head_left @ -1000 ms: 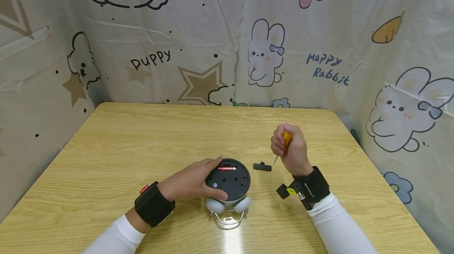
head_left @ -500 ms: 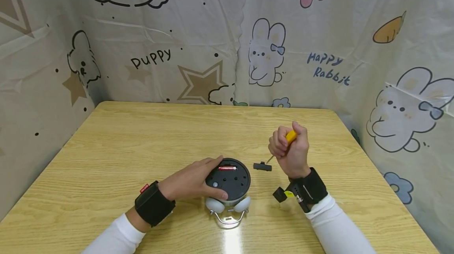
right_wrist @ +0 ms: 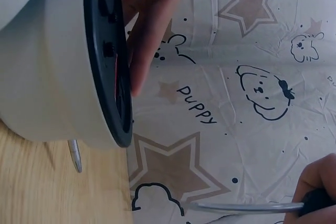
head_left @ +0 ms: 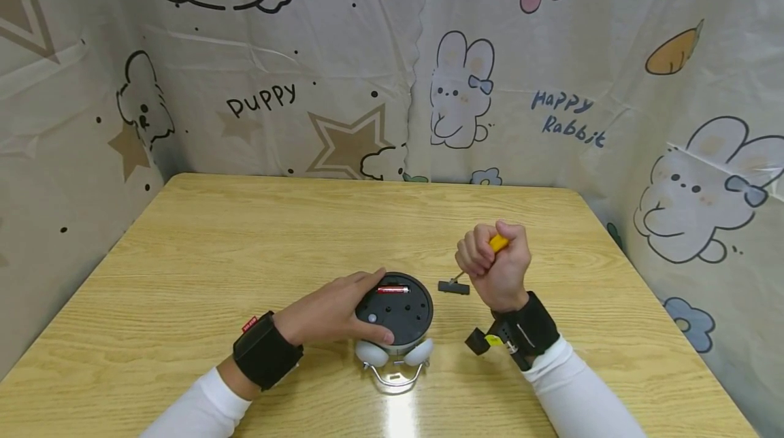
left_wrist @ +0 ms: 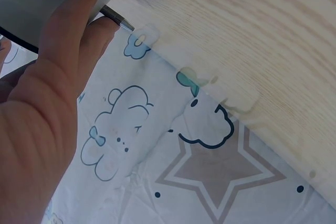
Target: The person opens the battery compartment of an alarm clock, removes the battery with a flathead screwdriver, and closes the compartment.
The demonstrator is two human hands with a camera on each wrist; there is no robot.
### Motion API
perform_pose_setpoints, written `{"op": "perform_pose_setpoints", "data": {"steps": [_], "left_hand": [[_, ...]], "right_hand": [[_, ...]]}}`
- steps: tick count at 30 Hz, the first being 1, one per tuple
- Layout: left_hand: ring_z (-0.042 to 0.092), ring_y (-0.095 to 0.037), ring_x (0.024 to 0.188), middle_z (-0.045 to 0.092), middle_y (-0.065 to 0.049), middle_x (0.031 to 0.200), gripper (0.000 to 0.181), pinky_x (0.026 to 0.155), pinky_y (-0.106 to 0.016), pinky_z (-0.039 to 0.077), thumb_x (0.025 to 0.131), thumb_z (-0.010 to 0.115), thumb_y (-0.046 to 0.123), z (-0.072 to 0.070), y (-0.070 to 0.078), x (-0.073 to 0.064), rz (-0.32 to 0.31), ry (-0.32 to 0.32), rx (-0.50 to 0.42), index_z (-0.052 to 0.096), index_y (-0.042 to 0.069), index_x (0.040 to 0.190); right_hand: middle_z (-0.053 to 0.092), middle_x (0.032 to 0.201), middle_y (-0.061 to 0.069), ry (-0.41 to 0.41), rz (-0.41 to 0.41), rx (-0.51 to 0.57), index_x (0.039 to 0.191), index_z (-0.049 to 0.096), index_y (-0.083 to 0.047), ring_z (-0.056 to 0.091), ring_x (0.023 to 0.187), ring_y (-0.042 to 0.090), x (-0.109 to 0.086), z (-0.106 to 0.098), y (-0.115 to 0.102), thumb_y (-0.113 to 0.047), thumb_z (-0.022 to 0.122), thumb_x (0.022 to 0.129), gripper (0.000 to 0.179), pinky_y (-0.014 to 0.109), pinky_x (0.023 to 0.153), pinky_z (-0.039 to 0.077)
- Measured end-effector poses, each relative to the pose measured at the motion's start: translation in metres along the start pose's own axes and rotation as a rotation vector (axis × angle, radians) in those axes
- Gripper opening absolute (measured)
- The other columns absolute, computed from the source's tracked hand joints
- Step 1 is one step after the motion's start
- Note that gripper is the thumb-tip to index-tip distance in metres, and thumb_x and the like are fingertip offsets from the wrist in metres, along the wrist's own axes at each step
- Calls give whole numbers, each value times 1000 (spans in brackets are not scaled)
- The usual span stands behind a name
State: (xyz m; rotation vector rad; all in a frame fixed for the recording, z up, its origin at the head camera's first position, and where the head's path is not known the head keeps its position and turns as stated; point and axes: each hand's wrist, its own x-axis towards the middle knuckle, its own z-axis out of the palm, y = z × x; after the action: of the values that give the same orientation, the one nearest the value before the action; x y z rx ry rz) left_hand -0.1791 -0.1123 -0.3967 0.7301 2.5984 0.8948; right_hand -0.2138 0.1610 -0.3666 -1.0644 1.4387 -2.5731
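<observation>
A twin-bell alarm clock (head_left: 398,326) lies face down, its black back upward and its white bells (head_left: 418,353) toward me. In its back shows a red battery (head_left: 392,290) in an uncovered slot. My left hand (head_left: 331,309) holds the clock by its left side, thumb over the back's near edge and fingers round the far side. My right hand (head_left: 495,266) grips a screwdriver (head_left: 499,243) by its yellow handle. The shaft slants down-left, its tip at or just over the small black battery cover (head_left: 454,288); contact is unclear. The right wrist view shows the screwdriver's metal shaft (right_wrist: 241,207).
A wood-grain table (head_left: 275,227) carries everything. Patterned cloth (head_left: 367,50) hangs behind it and along both sides. The clock's wire handle (head_left: 395,383) points toward me, and a pointed metal foot (right_wrist: 75,156) sticks out from its body.
My right hand has moved left, carrying the screwdriver's tip from right of the battery cover to the cover. The left hand and clock stay in place.
</observation>
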Motion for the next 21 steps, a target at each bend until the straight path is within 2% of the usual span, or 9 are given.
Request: {"op": "perform_pose_setpoints", "data": {"steps": [7, 16, 21], "left_hand": [[54, -32, 139, 50, -19, 157, 114, 109, -49, 49, 79, 82, 65, 0, 0, 0, 12, 4, 1, 32, 8, 163], [57, -28, 134, 51, -16, 157, 114, 107, -49, 51, 78, 82, 65, -1, 1, 0, -14, -8, -6, 32, 9, 163], [56, -29, 135, 51, -18, 155, 113, 107, -48, 50, 79, 81, 65, -2, 0, -1, 14, -5, -8, 32, 7, 163]], "right_hand": [[21, 51, 1, 3, -34, 27, 57, 25, -13, 18, 40, 18, -1, 7, 7, -24, 17, 101, 45, 34, 40, 12], [19, 51, 0, -20, -46, 60, 57, 24, -13, 17, 40, 18, -3, 13, 15, -22, 16, 98, 43, 33, 41, 12], [21, 53, 0, -38, -69, 61, 58, 24, -13, 20, 43, 18, -3, 15, 21, -23, 17, 99, 43, 35, 44, 13]]}}
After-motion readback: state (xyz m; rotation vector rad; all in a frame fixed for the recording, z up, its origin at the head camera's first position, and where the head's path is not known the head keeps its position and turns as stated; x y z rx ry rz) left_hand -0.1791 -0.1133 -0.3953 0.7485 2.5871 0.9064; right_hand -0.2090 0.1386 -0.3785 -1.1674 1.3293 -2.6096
